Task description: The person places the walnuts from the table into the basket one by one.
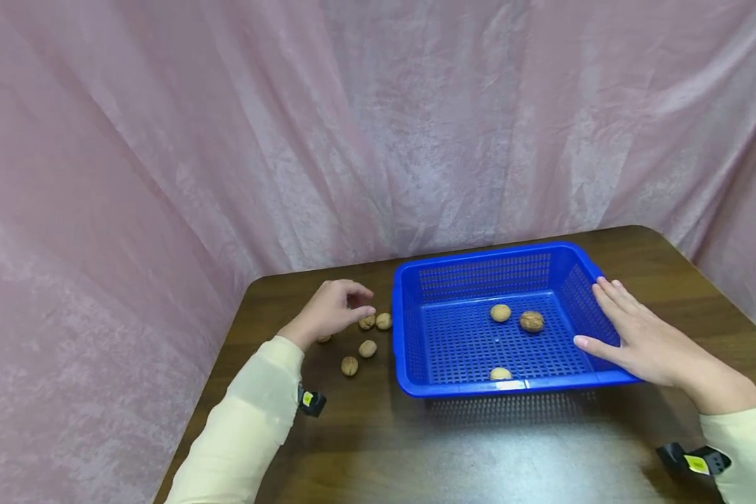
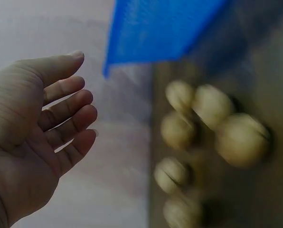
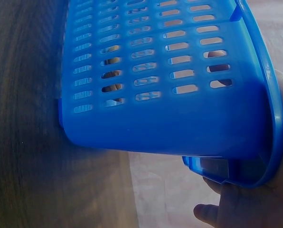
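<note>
My left hand [image 1: 337, 308] hovers above several walnuts on the table, left of a blue plastic basket [image 1: 409, 387]. In the left wrist view the fingers of that hand [image 2: 42, 123] are loosely bent and nothing lies in the palm. Two walnuts, one light [image 1: 368, 348] and one darker [image 1: 349, 366], lie nearer the front; another walnut [image 1: 383, 321] is close by the basket's side. My right hand [image 1: 649, 336] rests on the basket's right rim, fingers stretched out and thumb over the inside. Inside the basket lie a brown walnut [image 1: 532, 321] and two paler ones [image 1: 500, 313].
The brown wooden table [image 1: 365, 448] carries the basket on its right half. A pink velvet curtain [image 1: 378, 140] hangs behind and along the left. Slotted basket walls [image 3: 146, 61] show in the right wrist view.
</note>
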`<move>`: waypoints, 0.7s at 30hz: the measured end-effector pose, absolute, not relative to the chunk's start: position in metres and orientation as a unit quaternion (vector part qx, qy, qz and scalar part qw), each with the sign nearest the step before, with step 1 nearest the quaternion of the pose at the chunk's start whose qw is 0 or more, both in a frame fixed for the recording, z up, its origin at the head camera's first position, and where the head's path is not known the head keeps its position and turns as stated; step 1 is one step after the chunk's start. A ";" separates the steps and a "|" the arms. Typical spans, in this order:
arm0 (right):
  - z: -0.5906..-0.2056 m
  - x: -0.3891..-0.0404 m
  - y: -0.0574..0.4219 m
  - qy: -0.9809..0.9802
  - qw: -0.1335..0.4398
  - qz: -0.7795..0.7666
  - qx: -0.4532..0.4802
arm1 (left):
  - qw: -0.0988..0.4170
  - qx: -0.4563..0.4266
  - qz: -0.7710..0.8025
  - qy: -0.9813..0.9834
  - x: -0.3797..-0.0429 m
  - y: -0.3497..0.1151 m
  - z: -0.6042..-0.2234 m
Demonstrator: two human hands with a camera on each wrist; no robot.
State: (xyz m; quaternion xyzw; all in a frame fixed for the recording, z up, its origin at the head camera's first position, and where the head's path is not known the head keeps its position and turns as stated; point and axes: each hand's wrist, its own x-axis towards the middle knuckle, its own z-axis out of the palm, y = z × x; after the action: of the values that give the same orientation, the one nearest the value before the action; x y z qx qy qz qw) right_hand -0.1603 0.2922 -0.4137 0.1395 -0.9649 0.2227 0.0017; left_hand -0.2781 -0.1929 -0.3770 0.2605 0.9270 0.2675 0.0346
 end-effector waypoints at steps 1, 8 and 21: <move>-0.414 -0.160 0.292 -0.965 0.002 0.222 0.139 | 0.039 0.252 0.274 0.927 -0.276 -0.203 -0.385; -0.414 -0.160 0.291 -0.965 0.008 0.220 0.144 | 0.048 0.214 0.304 0.927 -0.254 -0.254 -0.433; -0.416 -0.161 0.293 -0.964 0.007 0.222 0.145 | 0.051 0.212 0.315 0.924 -0.235 -0.272 -0.473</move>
State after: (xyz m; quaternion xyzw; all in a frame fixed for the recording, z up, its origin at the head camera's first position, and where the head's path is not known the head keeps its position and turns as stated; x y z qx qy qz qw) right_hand -0.1609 0.2933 -0.4158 0.1446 -0.9641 0.2224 0.0068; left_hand -0.2347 -0.2724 -0.4728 0.2118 0.9239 0.3145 0.0513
